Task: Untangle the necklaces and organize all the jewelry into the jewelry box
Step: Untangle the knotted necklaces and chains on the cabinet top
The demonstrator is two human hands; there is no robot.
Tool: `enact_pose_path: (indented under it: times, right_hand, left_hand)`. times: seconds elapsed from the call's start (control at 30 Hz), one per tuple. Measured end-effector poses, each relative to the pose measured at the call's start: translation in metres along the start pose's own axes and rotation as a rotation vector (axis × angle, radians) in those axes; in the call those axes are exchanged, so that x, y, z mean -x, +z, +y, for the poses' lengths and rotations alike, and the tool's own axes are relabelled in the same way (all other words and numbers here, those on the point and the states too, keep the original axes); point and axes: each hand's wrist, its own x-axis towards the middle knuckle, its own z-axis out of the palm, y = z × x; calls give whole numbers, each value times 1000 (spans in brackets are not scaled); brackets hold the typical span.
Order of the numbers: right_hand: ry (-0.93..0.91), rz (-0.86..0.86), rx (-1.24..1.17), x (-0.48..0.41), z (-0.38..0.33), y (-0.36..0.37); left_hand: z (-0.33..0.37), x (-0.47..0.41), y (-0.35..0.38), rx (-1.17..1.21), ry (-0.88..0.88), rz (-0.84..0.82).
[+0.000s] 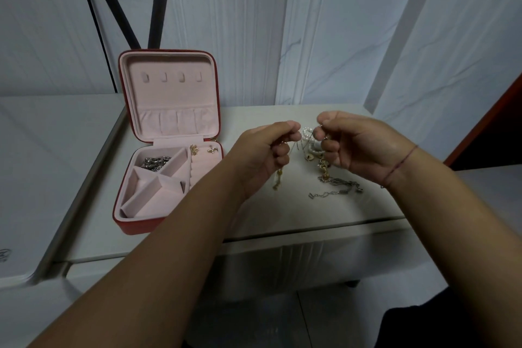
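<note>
Right of centre, above worktop [282, 215]: left grip [265, 150] and right grip [358, 147] both pinch gold necklace [278, 181]; untangling step under way. Remaining tangle [333, 183] lies below right grip. Jewelry box [135, 227] open, centre left. Next move likely needs gentle teasing apart, then placing strand in box.

Forearms rise from the lower frame — left hand [265, 155] and right hand [358, 147], centre-right, each pinching a fine chain [278, 178]
</note>
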Motion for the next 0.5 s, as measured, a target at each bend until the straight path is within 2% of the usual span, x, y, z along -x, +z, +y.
enact_pose_path:
  times: [0.23, 0.5]
  right_hand:
    - [39, -41, 294, 1, 5, 3]
    - [-46, -35, 394, 2, 8, 4]
  left_hand:
    - [3, 3, 1, -34, -24, -112]
    - [6, 5, 1, -114, -94, -159]
